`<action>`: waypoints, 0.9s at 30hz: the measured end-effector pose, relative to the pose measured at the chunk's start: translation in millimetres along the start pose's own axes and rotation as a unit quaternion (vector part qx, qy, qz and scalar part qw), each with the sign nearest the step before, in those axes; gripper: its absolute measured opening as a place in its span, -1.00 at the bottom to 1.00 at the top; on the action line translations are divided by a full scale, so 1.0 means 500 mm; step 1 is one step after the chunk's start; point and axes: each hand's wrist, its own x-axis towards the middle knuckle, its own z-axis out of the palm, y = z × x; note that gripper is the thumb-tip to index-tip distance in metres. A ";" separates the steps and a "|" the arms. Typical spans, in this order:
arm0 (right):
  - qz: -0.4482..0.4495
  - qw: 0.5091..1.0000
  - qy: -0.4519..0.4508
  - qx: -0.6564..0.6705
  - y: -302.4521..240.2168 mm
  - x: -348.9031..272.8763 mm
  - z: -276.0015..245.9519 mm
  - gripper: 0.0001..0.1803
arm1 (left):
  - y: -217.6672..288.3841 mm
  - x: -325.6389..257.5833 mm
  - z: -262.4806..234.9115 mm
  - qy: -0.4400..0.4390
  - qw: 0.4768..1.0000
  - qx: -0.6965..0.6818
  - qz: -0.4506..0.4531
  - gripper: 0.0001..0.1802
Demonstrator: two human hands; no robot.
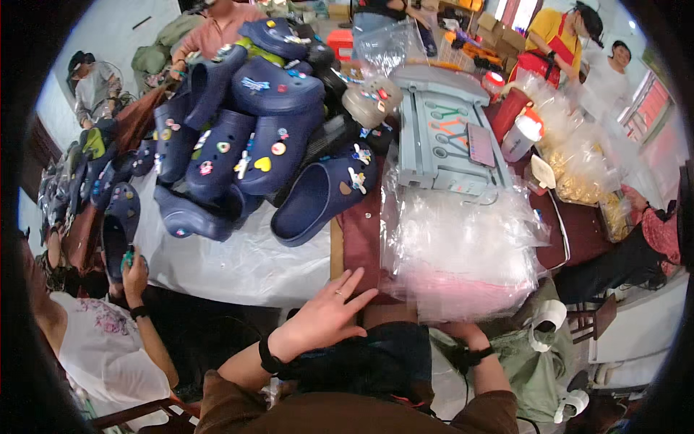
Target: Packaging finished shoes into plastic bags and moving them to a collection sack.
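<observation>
My left hand [322,315] is over the near table edge, its fingers spread and nothing in them. The nearest shoe to it is a navy clog [314,195] with small charms, on the near side of a large clog pile. My right hand [463,334] is at the near edge of a stack of clear plastic bags [463,239]. Those bags turn pinkish at the near end and look smeared by motion. They hide the fingers of my right hand, so its grip does not show. Behind the bags rests a grey plastic case [441,123] with a small pink card [480,145] on it.
White sheeting [217,271] lies under the clogs. At right stand a white bottle [522,136] and bags of yellowish small parts [575,170]. A co-worker at left holds a clog [119,217] and a green-handled tool. Other people work around the table. Green sacking [546,362] lies at lower right.
</observation>
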 end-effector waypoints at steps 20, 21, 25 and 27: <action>-0.076 0.906 0.349 -0.229 -0.146 0.184 -0.501 -0.45 | 0.120 0.054 -0.014 0.143 0.980 0.082 0.111 -0.06; -0.070 0.906 0.348 -0.232 -0.125 0.183 -0.493 -0.45 | 0.128 0.085 -0.013 0.160 0.971 0.096 0.147 -0.06; 0.001 0.935 0.350 -0.058 -0.104 0.179 -0.475 -0.83 | 0.083 0.180 0.053 0.120 0.970 0.132 0.164 -0.05; 0.007 0.904 0.426 0.023 -0.118 0.148 -0.482 -0.87 | 0.055 0.200 0.100 0.055 0.983 0.141 0.105 -0.04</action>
